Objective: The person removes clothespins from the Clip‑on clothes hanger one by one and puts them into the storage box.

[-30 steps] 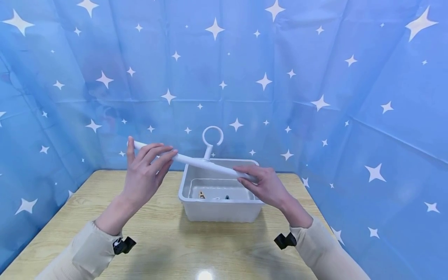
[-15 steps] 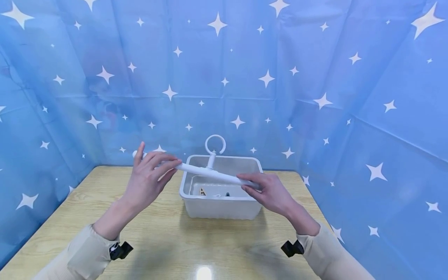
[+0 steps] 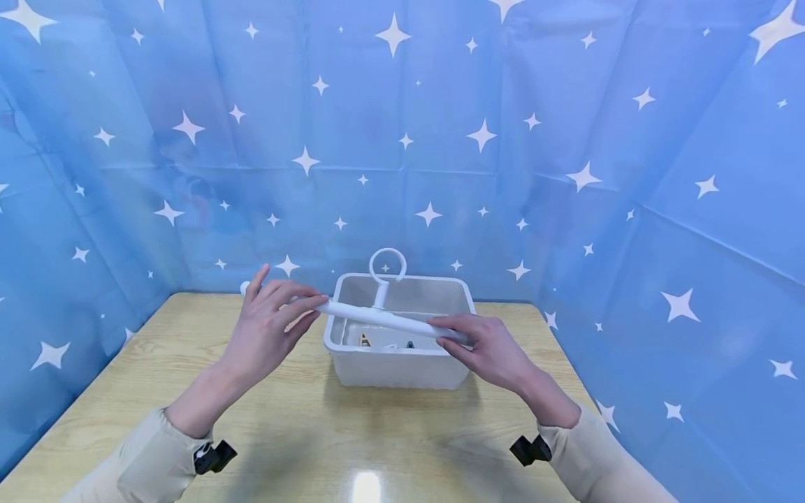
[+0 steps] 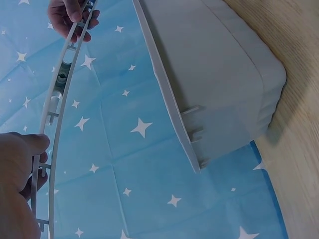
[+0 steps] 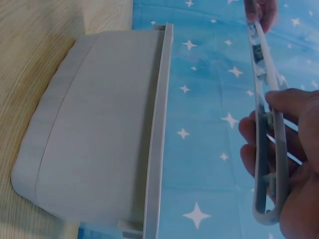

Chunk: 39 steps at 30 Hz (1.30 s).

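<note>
Bright, even light from overhead; a glare spot sits on the table (image 3: pixel 367 482) near its front edge. Soft shadows fall under the bin (image 3: pixel 396 370). The head view bows at its edges; wrist views look dimmer, slightly soft.

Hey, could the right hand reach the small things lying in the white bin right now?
Probably not: the right hand grips the white hanger above the bin, though the bin's top is open.

Wooden table (image 3: pixel 302 447) enclosed on three sides by blue star-printed backdrop (image 3: pixel 440 126). Overhead light glares on the tabletop.
</note>
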Tool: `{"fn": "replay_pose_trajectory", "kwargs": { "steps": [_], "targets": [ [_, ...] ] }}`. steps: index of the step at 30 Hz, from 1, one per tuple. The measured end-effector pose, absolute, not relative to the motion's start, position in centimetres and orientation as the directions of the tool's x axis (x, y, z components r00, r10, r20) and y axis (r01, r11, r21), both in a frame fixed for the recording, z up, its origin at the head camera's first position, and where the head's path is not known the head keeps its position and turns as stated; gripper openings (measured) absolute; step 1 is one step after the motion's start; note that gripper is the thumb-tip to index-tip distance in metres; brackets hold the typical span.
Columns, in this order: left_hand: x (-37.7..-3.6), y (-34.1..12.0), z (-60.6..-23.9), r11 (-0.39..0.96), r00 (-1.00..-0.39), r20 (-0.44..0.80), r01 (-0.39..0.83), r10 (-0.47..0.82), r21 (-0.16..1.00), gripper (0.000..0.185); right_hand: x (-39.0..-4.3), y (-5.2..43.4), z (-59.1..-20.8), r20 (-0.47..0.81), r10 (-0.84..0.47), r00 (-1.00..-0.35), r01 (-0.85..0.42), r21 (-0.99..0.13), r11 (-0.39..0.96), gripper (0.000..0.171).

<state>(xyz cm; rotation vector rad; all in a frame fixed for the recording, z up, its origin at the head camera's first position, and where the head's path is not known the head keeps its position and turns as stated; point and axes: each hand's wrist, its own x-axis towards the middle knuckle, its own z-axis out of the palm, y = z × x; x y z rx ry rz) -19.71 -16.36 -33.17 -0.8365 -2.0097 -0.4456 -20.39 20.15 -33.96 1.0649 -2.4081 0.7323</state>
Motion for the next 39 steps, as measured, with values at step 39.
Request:
{"fn": "replay_pose_trajectory", "kwargs": {
  "steps": [39],
  "targets": [
    [-17.4, -16.2, -35.4, 0.682, -0.671, 0.546, 0.695, 0.501, 0.227, 0.025, -18.6, 21.3, -36.5, 0.364, -0.615, -0.700, -0.714, -0.370, 0.594, 0.024]
  ]
}}
